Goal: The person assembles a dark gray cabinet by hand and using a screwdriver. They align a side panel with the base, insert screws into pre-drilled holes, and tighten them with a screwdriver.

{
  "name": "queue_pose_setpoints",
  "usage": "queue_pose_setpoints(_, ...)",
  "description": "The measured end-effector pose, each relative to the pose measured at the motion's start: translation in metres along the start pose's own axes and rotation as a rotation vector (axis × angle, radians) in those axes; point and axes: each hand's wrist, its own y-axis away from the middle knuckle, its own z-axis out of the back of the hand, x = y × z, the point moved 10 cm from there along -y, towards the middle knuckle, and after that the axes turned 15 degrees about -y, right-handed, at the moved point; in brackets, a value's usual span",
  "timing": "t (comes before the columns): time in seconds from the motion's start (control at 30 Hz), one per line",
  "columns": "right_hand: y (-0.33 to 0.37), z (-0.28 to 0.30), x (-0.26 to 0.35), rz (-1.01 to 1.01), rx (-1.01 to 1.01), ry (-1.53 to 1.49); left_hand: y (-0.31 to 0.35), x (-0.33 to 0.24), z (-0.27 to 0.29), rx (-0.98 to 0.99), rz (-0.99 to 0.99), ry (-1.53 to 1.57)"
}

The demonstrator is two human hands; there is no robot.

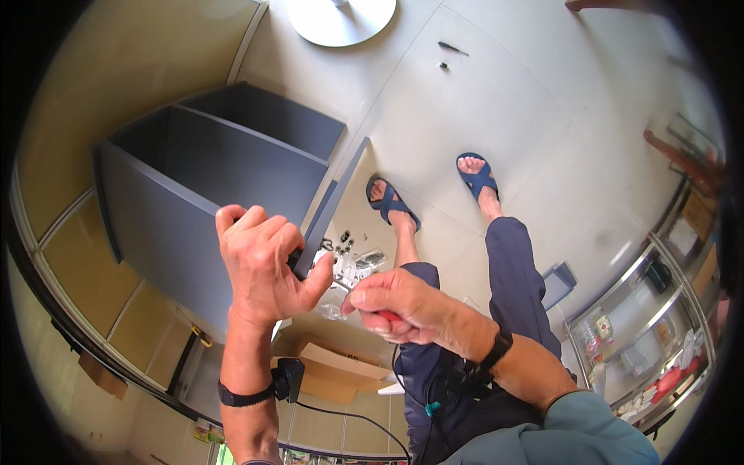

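My left hand [263,267] is wrapped round the near end of a narrow grey panel [329,203], its thumb pointing toward my right hand. A small dark part shows between thumb and fingers; its kind I cannot make out. Close beside it, my right hand [411,306] pinches a screwdriver [390,315] with a red handle. The thin shaft points at the panel's end by my left thumb; whether its tip touches is unclear. Behind my left hand stands a grey cabinet [167,213], open at the top with a divider between two compartments.
Small dark fittings [343,242] and clear plastic bags [368,262] lie on the floor beyond my hands. A dark screwdriver [452,48] lies farther off, near a round white base [341,19]. An open cardboard box [341,372] is below; a glass-fronted cabinet [643,318] stands right.
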Motion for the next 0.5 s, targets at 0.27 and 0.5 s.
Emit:
queue_pose_setpoints(0.27, 0.005, 0.013, 0.023, 0.102, -0.068, 0.260, 0.011, -0.007, 0.001, 0.113, -0.131, 0.023)
queue_pose_setpoints(0.5, 0.011, 0.004, 0.057, 0.241, -0.109, 0.387, 0.016, -0.015, -0.016, 0.192, -0.119, 0.011)
